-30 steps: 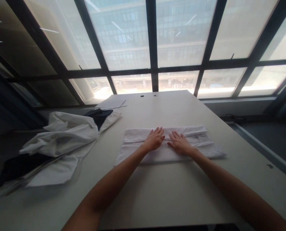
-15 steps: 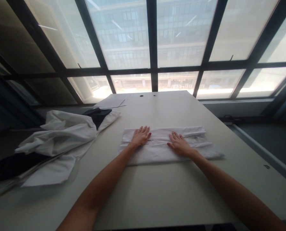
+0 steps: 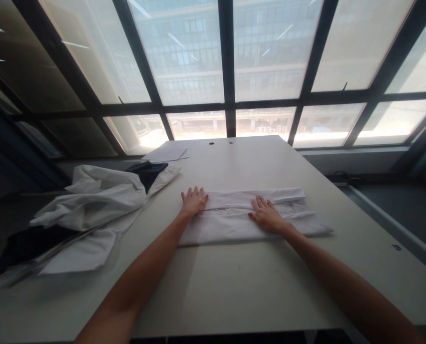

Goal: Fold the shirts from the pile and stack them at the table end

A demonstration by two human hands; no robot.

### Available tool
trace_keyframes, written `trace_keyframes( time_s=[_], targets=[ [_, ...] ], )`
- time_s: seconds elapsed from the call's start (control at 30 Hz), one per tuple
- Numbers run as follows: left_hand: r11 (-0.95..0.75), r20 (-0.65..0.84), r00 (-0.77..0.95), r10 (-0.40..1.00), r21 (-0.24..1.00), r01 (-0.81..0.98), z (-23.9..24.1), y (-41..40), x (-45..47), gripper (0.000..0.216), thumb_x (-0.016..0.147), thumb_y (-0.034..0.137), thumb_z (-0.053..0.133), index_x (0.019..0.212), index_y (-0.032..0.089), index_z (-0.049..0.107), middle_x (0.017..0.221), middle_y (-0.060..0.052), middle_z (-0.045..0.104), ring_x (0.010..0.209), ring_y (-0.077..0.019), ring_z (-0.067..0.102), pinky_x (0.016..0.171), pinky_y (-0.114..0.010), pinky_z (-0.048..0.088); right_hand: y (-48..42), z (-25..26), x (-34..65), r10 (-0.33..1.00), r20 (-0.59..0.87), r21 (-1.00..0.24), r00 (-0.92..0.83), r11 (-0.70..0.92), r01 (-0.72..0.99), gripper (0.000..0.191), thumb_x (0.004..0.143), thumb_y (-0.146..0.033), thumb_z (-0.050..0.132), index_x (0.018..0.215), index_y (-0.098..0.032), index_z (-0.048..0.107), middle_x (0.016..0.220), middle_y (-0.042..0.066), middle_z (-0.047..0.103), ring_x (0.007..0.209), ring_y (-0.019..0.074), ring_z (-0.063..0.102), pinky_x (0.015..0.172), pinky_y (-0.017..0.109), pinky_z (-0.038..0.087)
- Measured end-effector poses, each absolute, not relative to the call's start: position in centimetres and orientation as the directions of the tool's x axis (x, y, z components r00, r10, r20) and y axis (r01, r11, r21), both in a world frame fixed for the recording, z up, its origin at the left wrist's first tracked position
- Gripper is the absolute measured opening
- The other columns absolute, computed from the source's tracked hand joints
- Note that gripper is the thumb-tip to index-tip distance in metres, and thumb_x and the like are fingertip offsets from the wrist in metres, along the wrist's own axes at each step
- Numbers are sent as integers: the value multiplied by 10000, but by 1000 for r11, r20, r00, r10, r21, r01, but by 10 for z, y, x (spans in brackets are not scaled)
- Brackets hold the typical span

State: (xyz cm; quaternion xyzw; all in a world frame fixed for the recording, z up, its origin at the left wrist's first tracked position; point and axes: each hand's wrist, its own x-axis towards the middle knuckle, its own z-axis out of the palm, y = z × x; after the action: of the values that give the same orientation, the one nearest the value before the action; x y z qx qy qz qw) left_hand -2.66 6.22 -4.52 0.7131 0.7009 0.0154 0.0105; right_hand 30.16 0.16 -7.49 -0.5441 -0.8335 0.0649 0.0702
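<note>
A folded white cloth, perhaps a garment, (image 3: 230, 227) lies flat on the white table (image 3: 234, 282), its long side running left to right. Two folded parts meet along a seam across its middle. My left hand (image 3: 194, 201) rests flat on the cloth's left end, fingers spread. My right hand (image 3: 268, 217) lies palm down right of the middle, with its fingers stretched out over the seam. Neither hand grips anything. The cloth under both palms is hidden.
On the left of the table lies a loose heap of white cloth (image 3: 108, 193) with dark cloth (image 3: 37, 243) among it. Sheets of paper (image 3: 168, 152) lie at the far left corner. Beyond the far edge stand large windows. A small dark mark (image 3: 397, 247) shows near the right edge.
My left hand has slid leftward across the cloth to its left end. My right hand has stayed in nearly the same place.
</note>
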Motion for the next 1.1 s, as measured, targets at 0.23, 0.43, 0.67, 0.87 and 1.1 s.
trace_keyframes(
  time_s=[0.23, 0.43, 0.67, 0.87, 1.1],
  targets=[
    [-365, 91, 355, 931, 146, 920, -50, 42, 93, 620, 1061, 516, 218, 1605, 229, 301, 1670, -120, 253, 1544, -344, 187, 1205, -606, 208, 1, -77, 302, 912, 78, -173, -402, 409, 896, 752, 1031, -592, 240, 1579, -85, 332, 1646, 237, 244, 1547, 334, 160, 1226, 533, 162],
    [-361, 117, 347, 930, 137, 922, -62, 41, 113, 597, 1052, 508, 275, 1575, 239, 379, 1644, -120, 322, 1529, -352, 237, 1215, -608, 183, -1, -75, 301, 913, 72, -162, -402, 408, 898, 741, 1038, -561, 257, 1567, -50, 345, 1641, 255, 241, 1546, 333, 170, 1231, 521, 151],
    [-365, 131, 349, 928, 129, 922, -64, 39, 108, 586, 1050, 516, 276, 1571, 272, 385, 1644, -99, 329, 1529, -341, 241, 1220, -591, 189, -3, -73, 299, 915, 94, -159, -392, 403, 901, 715, 1042, -538, 286, 1554, -46, 367, 1632, 261, 262, 1540, 339, 195, 1228, 521, 161],
    [-369, 121, 357, 926, 104, 923, -62, 38, 110, 586, 1057, 510, 235, 1572, 272, 381, 1648, -98, 322, 1526, -344, 247, 1212, -596, 196, -5, -68, 293, 936, 144, -208, -321, 346, 915, 625, 1058, -480, 296, 1494, -63, 459, 1591, 222, 386, 1507, 303, 300, 1225, 486, 196],
    [-348, 126, 336, 933, 80, 934, -63, 38, 111, 576, 1054, 519, 232, 1564, 300, 386, 1652, -74, 319, 1525, -333, 250, 1212, -588, 191, 15, -57, 283, 973, 167, -306, -160, 205, 930, 508, 1058, -308, 272, 1433, -80, 528, 1537, 194, 480, 1473, 259, 368, 1210, 420, 239]
  ],
)
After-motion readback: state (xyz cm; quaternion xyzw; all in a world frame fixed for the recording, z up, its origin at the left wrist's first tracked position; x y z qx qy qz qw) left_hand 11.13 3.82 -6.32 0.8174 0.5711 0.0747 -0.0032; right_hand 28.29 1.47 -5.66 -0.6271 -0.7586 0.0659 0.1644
